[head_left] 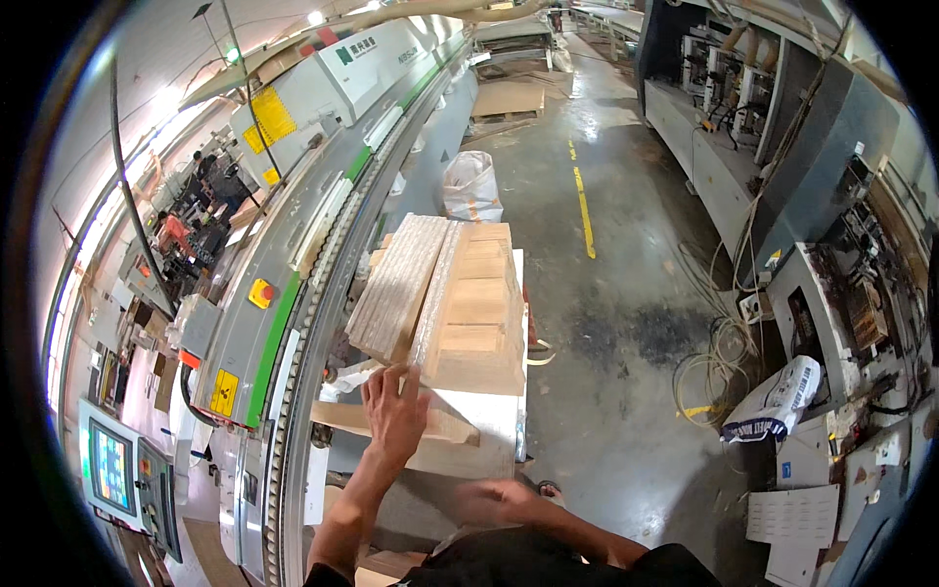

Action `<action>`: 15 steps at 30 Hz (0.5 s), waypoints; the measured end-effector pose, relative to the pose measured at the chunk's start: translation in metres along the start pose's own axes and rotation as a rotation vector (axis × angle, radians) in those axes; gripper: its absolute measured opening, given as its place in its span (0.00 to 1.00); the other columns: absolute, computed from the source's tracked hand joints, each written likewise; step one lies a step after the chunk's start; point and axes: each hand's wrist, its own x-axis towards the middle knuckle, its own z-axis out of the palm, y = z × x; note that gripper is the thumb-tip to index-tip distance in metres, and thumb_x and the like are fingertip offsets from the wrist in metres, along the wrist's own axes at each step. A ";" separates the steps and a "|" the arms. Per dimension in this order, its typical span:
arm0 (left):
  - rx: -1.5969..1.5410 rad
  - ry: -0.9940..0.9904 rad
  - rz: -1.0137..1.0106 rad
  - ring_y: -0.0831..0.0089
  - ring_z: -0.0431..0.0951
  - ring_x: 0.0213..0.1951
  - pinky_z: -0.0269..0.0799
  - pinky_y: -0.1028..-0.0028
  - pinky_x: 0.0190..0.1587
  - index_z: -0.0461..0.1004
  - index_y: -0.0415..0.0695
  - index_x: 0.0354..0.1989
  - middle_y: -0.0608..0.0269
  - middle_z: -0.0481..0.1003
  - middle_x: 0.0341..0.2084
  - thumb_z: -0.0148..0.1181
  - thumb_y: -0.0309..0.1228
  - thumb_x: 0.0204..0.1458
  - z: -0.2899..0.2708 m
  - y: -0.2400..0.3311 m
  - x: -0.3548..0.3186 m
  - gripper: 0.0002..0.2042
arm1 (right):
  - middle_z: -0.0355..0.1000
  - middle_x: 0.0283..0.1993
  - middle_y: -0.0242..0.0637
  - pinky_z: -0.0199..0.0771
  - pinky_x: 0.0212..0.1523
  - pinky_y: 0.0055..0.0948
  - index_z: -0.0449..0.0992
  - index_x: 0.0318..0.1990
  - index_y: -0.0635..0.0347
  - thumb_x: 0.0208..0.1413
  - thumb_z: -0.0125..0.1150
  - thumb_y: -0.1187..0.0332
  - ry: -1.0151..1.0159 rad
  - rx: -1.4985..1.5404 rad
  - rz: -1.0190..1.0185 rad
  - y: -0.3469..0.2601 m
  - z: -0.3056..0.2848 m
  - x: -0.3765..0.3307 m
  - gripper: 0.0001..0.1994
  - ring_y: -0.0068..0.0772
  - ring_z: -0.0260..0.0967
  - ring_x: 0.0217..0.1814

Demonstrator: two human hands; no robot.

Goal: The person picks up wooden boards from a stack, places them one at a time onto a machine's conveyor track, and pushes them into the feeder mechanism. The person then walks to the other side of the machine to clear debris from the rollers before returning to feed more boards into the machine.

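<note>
My left hand (396, 416) reaches to the near end of a stack of pale, speckled-edged boards (401, 284), its fingers somewhat spread and at the boards' lower corner. Whether it presses on them I cannot tell. Right beside that stack, light wooden boards (474, 303) are piled on a white-topped surface (489, 411). A loose wooden strip (445, 426) lies just under my left hand. My right hand (494, 501) is low in front of my body, smeared by motion, its fingers unclear; no held thing shows in it.
Along the left runs a long grey machine (323, 205) with a roller track and a control screen (110, 465). A white sack (472, 186) stands beyond the boards. On the right, loose cables (709, 377) and a filled bag (778, 401) lie by another machine (822, 147). People are far left.
</note>
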 end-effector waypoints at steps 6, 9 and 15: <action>-0.040 0.130 -0.035 0.59 0.71 0.40 0.64 0.59 0.44 0.70 0.46 0.52 0.60 0.73 0.37 0.68 0.31 0.39 0.019 0.002 -0.001 0.27 | 0.74 0.39 0.32 0.72 0.38 0.22 0.69 0.57 0.62 0.61 0.56 0.62 0.085 -0.060 0.008 -0.006 -0.023 -0.005 0.20 0.20 0.70 0.37; -0.021 0.204 -0.066 0.62 0.74 0.36 0.67 0.62 0.41 0.74 0.45 0.45 0.63 0.75 0.33 0.65 0.34 0.45 0.027 0.001 -0.004 0.18 | 0.72 0.38 0.26 0.68 0.37 0.18 0.68 0.58 0.62 0.62 0.56 0.66 0.122 -0.047 0.013 -0.013 -0.029 -0.007 0.19 0.14 0.64 0.35; -0.176 0.249 -0.234 0.59 0.77 0.33 0.71 0.65 0.38 0.77 0.45 0.38 0.59 0.77 0.31 0.63 0.30 0.46 0.023 0.016 0.013 0.10 | 0.72 0.35 0.28 0.69 0.35 0.19 0.69 0.57 0.63 0.61 0.57 0.65 0.227 -0.041 0.081 -0.045 -0.033 -0.002 0.19 0.17 0.66 0.34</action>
